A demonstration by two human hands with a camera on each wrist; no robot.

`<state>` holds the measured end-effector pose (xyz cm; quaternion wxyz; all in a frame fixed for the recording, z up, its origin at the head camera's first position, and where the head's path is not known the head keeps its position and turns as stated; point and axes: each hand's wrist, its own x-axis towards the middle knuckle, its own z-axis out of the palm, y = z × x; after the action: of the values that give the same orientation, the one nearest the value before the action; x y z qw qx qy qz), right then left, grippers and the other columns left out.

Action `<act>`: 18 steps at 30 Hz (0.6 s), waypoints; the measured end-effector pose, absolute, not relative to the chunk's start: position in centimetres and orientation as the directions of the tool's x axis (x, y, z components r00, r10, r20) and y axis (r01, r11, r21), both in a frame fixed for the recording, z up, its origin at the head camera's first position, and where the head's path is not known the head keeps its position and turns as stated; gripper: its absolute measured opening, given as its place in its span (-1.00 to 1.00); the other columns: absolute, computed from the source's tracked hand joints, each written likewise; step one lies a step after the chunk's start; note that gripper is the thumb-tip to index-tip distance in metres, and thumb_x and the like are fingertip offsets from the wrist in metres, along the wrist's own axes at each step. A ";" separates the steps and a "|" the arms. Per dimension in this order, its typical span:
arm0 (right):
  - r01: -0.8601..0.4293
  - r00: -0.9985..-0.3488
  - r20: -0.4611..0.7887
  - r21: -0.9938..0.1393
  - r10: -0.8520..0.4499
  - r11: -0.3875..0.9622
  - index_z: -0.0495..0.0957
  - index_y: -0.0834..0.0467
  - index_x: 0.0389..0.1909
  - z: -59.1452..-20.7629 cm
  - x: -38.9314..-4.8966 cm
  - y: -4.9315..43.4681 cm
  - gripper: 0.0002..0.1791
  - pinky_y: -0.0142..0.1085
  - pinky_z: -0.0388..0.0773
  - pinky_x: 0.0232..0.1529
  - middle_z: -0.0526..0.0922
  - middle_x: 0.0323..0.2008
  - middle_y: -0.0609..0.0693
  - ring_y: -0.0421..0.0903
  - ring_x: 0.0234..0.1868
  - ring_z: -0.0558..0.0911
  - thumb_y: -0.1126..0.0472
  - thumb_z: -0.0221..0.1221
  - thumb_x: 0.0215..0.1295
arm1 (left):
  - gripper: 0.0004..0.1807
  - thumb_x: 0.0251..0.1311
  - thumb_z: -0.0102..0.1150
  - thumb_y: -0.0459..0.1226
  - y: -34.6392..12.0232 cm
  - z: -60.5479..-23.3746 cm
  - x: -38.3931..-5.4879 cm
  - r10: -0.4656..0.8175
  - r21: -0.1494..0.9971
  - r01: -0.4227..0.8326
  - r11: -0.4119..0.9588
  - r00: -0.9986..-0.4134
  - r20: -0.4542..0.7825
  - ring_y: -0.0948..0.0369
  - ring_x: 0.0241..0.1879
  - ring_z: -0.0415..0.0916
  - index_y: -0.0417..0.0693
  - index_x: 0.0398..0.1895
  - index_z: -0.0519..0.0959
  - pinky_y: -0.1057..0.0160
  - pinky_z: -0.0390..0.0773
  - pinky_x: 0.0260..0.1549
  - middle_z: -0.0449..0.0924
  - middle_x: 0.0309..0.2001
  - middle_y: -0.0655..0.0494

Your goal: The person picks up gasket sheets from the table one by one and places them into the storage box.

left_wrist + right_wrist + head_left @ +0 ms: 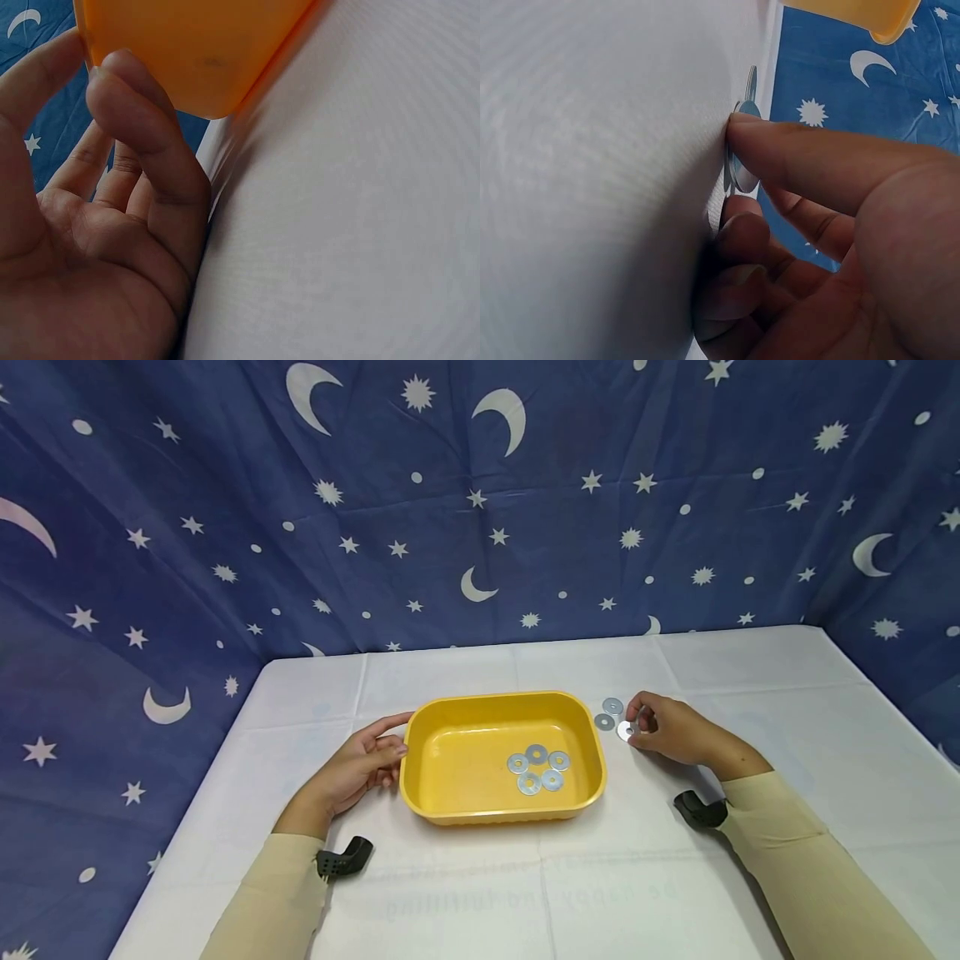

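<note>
A yellow plastic tray [457, 818] stands on the table with several flat metal washers [529, 783] lying in its right half. My left hand [348, 772] holds the tray's left end, thumb bent at the rim and index finger at the back corner. Beyond the tray's right side, my right hand [678, 731] pinches a washer [626, 732] at the table surface. In the right wrist view, the thumb [810, 154] lies against that washer [746, 176]; the index fingertip is partly hidden. Two loose washers [612, 706] lie just left of this hand.
A white cloth [480, 893] with faint lettering covers the table. Behind it and at both sides hangs a dark blue curtain [420, 593] with moons and stars. Each wrist wears a black device [345, 858].
</note>
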<state>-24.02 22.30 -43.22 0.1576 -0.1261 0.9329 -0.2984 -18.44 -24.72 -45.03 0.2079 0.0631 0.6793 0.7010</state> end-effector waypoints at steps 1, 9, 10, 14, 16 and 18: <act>-0.147 -0.918 -0.215 -0.596 -0.333 0.789 0.43 0.19 -0.06 -43.2 -24.0 22.3 -0.65 -0.33 0.40 -0.36 0.42 -0.36 0.04 -0.06 -0.32 0.42 0.31 0.34 0.20 | -0.30 0.36 0.20 -0.27 -24.7 -45.0 -18.4 0.377 0.978 -0.206 0.008 -0.906 -0.194 0.30 -0.50 0.50 0.00 0.52 0.19 0.44 0.55 -0.55 0.60 -0.33 0.19; -0.177 -0.917 -0.192 -0.590 -0.350 0.788 0.42 0.17 -0.07 -43.2 -24.0 22.2 -0.65 -0.35 0.42 -0.38 0.43 -0.38 0.02 -0.08 -0.36 0.43 0.34 0.34 0.20 | -0.31 0.36 0.18 -0.29 -24.8 -45.1 -18.5 0.388 0.980 -0.197 -0.002 -0.904 -0.181 0.31 -0.50 0.50 -0.03 0.52 0.18 0.45 0.55 -0.54 0.59 -0.33 0.19; -0.178 -0.917 -0.192 -0.589 -0.350 0.789 0.41 0.17 -0.07 -43.2 -24.0 22.1 -0.64 -0.35 0.42 -0.38 0.43 -0.39 0.02 -0.08 -0.36 0.43 0.34 0.35 0.19 | -0.31 0.37 0.18 -0.29 -24.8 -45.2 -18.5 0.390 0.980 -0.197 -0.001 -0.903 -0.181 0.31 -0.50 0.50 -0.03 0.52 0.18 0.45 0.55 -0.54 0.59 -0.33 0.19; -0.179 -0.916 -0.193 -0.586 -0.351 0.790 0.40 0.16 -0.08 -43.2 -24.0 22.0 -0.63 -0.35 0.42 -0.40 0.42 -0.41 0.02 -0.08 -0.39 0.43 0.36 0.35 0.18 | -0.30 0.37 0.18 -0.30 -24.8 -45.2 -18.5 0.393 0.980 -0.198 -0.004 -0.902 -0.181 0.31 -0.50 0.50 -0.04 0.52 0.17 0.45 0.55 -0.54 0.60 -0.33 0.20; -0.184 -0.916 -0.189 -0.587 -0.354 0.789 0.40 0.16 -0.08 -43.1 -23.9 22.0 -0.63 -0.36 0.42 -0.42 0.42 -0.41 0.02 -0.09 -0.39 0.43 0.37 0.35 0.18 | -0.31 0.37 0.18 -0.30 -24.8 -45.2 -18.5 0.395 0.981 -0.195 -0.004 -0.901 -0.178 0.31 -0.50 0.50 -0.04 0.52 0.17 0.45 0.55 -0.54 0.60 -0.33 0.20; -0.195 -0.916 -0.178 -0.588 -0.361 0.785 0.40 0.15 -0.08 -43.1 -23.9 22.0 -0.64 -0.37 0.41 -0.44 0.42 -0.42 0.01 -0.09 -0.40 0.42 0.38 0.34 0.18 | -0.31 0.37 0.18 -0.29 -24.8 -45.2 -18.5 0.394 0.980 -0.198 -0.005 -0.901 -0.180 0.31 -0.50 0.50 -0.03 0.52 0.18 0.45 0.55 -0.54 0.60 -0.33 0.20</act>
<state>-23.88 22.02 -43.13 0.1417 -0.1486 0.9340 -0.2924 -18.52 -24.77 -45.23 0.2098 0.0728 0.6734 0.7051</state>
